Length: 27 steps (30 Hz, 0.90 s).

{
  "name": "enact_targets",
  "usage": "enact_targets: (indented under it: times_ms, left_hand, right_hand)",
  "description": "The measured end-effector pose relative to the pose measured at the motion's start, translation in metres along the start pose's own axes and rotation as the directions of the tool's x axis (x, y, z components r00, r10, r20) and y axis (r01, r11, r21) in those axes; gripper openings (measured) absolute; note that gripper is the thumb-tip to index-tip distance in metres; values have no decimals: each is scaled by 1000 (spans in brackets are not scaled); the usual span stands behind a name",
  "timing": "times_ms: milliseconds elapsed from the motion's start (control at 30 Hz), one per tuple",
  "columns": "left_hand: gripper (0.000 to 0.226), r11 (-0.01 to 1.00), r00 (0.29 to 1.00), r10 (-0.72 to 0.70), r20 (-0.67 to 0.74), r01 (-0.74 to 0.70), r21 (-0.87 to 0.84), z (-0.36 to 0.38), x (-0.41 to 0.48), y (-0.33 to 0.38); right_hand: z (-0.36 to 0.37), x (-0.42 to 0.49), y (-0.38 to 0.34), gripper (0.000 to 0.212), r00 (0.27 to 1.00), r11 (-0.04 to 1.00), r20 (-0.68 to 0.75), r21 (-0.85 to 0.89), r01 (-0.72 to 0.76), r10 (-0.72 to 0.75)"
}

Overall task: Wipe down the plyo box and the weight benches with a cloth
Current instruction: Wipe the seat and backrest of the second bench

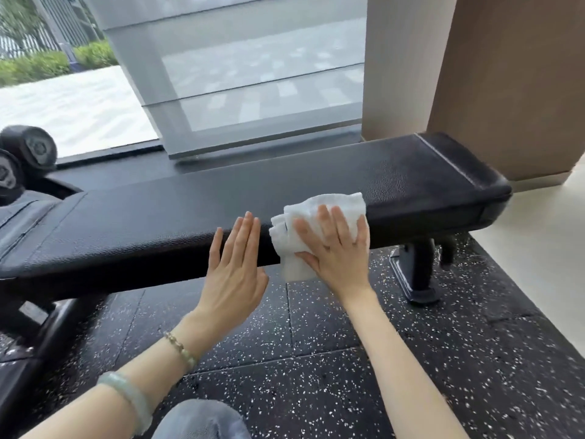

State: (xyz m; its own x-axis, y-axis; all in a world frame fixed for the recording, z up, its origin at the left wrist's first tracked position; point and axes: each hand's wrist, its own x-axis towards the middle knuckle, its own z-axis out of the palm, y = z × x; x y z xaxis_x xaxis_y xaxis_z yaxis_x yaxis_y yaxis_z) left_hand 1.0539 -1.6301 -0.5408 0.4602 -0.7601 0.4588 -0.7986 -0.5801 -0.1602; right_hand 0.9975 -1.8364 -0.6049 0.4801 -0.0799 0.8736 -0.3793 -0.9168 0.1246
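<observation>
This is a gym. A black padded weight bench stands on speckled rubber floor tiles, with dumbbells at the left. A large window looks onto paving outside

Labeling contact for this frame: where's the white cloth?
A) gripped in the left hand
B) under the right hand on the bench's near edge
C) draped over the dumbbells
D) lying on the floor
B: the right hand lies flat, fingers straight, on the cloth, pressing it over the near edge of the bench; the left hand holds nothing.
</observation>
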Motion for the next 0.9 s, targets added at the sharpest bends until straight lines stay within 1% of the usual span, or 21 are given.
enact_targets:
  times_ms: [100, 200, 267, 333, 367, 400, 467, 500, 600, 667, 767, 800, 900]
  left_hand:
    - [70, 1000, 999, 27, 22, -27, 9, 4, 12, 17]
    - [70, 998, 997, 48, 53, -50, 32, 9, 23, 30]
    - [72, 998, 996, 46, 79, -49, 30, 13, 27, 34]
    - [72, 999, 995, 43, 94, -45, 23, 13, 27, 35]
    - [72, 998, 994, 45, 100, -48, 29, 12, 27, 34]
    - [72, 998, 993, 49, 111, -53, 40, 11, 27, 34]
    - [74, 997, 989, 52, 140, -60, 53, 7, 27, 34]
    - [75, 997, 988, 46, 149, -55, 56, 6, 28, 34]
    - [80, 999, 986, 15, 167, -21, 31, 6, 28, 37]
    - [83, 1000, 986, 12, 165, -16, 21, 6, 28, 38]
    - [86, 1000, 989, -5, 148, 3, 9, 8, 29, 42]
    - [88, 1000, 988, -19, 151, 19, 1, 8, 29, 45]
    - [92, 999, 989, -38, 142, 41, -19, 10, 30, 51]
  right_hand:
    - [-3, -16, 60, 62, 997, 997, -33, -23, -68, 68]
    - [-8, -19, 98, 62, 998, 998, -4, -15, -55, 55]
    - [-9, -17, 86, 61, 990, 990, -31, -5, -138, 138]
    - [-7, -18, 58, 61, 976, 976, -33, 27, -214, 215]
    - [-5, -18, 48, 62, 981, 980, -17, 38, -193, 194]
    - [-3, -19, 46, 62, 991, 990, 5, 37, -134, 134]
    - [0, -21, 66, 62, 1000, 1000, 10, 20, -11, 11]
    - [0, -23, 79, 60, 1000, 1000, -6, 13, 9, -9]
    - [-4, -28, 115, 60, 1000, 1000, -18, -3, -17, 17]
    - [-6, -30, 120, 60, 998, 998, -13, 3, -64, 64]
    - [-7, -23, 89, 60, 981, 980, -1, 54, -192, 192]
    - [-5, -22, 77, 60, 977, 975, 3, 67, -214, 214]
    - [-2, -21, 65, 60, 981, 979, 27, 61, -196, 194]
